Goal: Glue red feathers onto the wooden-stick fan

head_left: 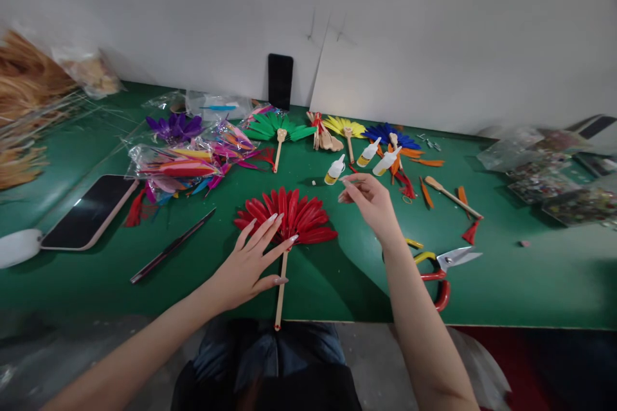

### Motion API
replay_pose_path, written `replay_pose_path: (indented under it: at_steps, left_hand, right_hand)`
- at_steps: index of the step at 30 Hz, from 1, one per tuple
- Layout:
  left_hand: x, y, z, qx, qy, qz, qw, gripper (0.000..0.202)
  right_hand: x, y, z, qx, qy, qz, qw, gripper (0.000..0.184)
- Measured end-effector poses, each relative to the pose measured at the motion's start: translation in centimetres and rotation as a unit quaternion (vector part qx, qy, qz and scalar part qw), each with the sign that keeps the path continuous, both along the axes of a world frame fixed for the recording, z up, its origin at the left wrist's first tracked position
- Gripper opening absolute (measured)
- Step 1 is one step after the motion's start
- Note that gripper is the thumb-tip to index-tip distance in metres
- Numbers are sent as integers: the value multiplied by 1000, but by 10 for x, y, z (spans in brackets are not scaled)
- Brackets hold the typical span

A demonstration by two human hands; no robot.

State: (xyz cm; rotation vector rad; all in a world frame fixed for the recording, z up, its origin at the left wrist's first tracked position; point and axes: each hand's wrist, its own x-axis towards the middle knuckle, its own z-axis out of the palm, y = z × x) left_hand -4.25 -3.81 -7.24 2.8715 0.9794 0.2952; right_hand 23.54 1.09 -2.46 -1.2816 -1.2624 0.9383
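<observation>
A red feather fan (311, 215) with a slim wooden handle (282, 289) lies in front of me, its handle end at the table's front edge. My left hand (250, 263) rests on it, fingers spread flat over the lower feathers and the thumb by the handle. Up and to the right, my right hand (369, 199) hovers with its fingers drawn together in a pinch. Whatever sits between those fingertips is too small to make out. Closest to them stands a small glue bottle (333, 171) with a yellow label. A tiny white cap-like piece (313, 183) lies left of that bottle.
Two more glue bottles (369, 153) stand behind. Along the back lie green (279, 125), yellow (344, 126) and blue feather fans (393, 135). Red-handled scissors (446, 266) lie beside my right forearm. Leftward are tweezers (173, 247), a phone (89, 212) and bagged feathers (178, 164).
</observation>
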Motion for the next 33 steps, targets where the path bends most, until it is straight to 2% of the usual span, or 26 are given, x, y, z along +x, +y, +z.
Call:
replay_pose_path:
  at_steps: [6,9,12,16,19,27,33]
  left_hand:
    - [1,-1,1,-2,4,2,1000,67]
    - [1,-1,3,-6,4,0,1000,67]
    - [1,-2,3,-11,-3,1,1000,69]
    - [0,-1,3,-17,-9,1,1000,71]
    - [0,-1,3,-17,-12,-1,1000,71]
    - [0,-2,2,-19,-12,2,1000,70]
    - [-1,-2,3,-29,-21,3,999,72]
  right_hand:
    - [17,-22,46,100,-53,-56,992,13]
    - [9,-40,56,121,-132,-18,984,12]
    - [-12,-56,42,101,-273,99,952,9]
    - [-39,-67,4,123,-385,133,905,18]
    - [-47,-68,-13,136,-411,129,892,18]
    - [-52,-60,-16,138,-449,150,870,15]
    - [-55,-58,-16,131,-453,158,868,15]
